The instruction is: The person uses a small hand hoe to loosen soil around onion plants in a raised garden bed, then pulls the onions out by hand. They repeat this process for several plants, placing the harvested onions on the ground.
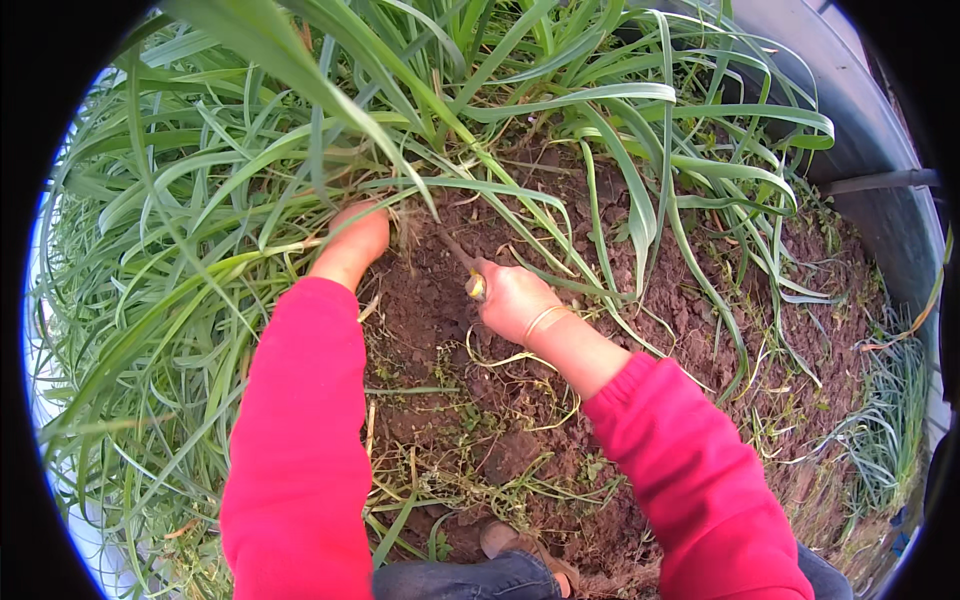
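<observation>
My right hand (517, 300) is closed around the handle of a small hand tool (456, 247), with a yellow part showing beside the thumb. The tool's thin, soil-coloured shaft slants up and left to the ground by the plant bases. My left hand (361, 234) reaches in among long, flat green leaves (255, 161) of leek-like plants. Its fingers are hidden, so its grip does not show. Dry, root-like fibres (405, 225) lie just right of it. Loose brown soil (427, 300) lies between my hands.
Dense leaves stand along the left and top. A dark sheet wall (862, 127) with a pipe (881, 182) curves along the right. Pulled-looking plants (889, 420) lie in a pile at lower right. My shoe (499, 538) is on the soil below, among small weeds.
</observation>
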`<state>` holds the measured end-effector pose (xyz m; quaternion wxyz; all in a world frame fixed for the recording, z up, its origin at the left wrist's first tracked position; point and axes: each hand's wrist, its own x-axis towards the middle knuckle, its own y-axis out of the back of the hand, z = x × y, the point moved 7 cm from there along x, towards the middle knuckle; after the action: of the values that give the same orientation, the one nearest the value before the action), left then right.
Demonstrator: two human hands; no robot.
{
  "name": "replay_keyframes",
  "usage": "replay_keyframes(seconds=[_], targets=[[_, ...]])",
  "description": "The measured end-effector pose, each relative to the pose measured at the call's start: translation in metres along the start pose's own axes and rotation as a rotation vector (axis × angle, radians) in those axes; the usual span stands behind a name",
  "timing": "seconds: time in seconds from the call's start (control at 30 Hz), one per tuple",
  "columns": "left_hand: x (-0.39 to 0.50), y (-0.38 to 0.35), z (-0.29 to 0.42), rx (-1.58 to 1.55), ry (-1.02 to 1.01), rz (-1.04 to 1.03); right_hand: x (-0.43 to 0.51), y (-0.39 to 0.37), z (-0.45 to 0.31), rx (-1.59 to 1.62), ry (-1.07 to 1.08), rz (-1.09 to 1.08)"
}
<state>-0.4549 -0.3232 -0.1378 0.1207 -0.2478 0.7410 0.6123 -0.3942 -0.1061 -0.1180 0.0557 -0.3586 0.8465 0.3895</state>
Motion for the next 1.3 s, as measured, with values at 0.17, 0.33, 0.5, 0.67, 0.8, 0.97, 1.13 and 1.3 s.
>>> replay_keyframes(seconds=[0.17, 0.33, 0.5, 0.67, 0.8, 0.97, 1.13, 1.3], targets=[[-0.013, -0.043, 0.014, -0.189, 0.085, 0.126, -0.044, 0.053, -0.024, -0.161, -0.005, -0.292], [-0.009, -0.072, 0.020, -0.368, 0.216, -0.059, -0.015, -0.005, -0.026, -0.191, -0.025, -0.161], [-0.046, -0.046, 0.042, -0.415, 0.131, -0.059, -0.015, -0.064, 0.025, -0.172, -0.051, -0.055], [-0.073, -0.029, 0.038, -0.247, -0.065, -0.421, -0.017, -0.036, 0.005, 0.006, 0.025, -0.008], [-0.052, -0.007, -0.031, -0.505, 0.205, 0.057, -0.063, 0.014, -0.029, 0.094, 0.013, 0.034], [-0.023, -0.027, -0.009, -0.362, -0.201, 0.362, -0.024, 0.030, -0.055, -0.211, 0.039, -0.041], [0.021, -0.042, -0.021, -0.102, 0.087, 0.297, 0.032, 0.017, -0.070, -0.217, 0.028, -0.081], [0.050, -0.046, -0.032, -0.132, 0.139, 0.219, 0.064, 0.012, -0.075, -0.222, 0.034, -0.121]])
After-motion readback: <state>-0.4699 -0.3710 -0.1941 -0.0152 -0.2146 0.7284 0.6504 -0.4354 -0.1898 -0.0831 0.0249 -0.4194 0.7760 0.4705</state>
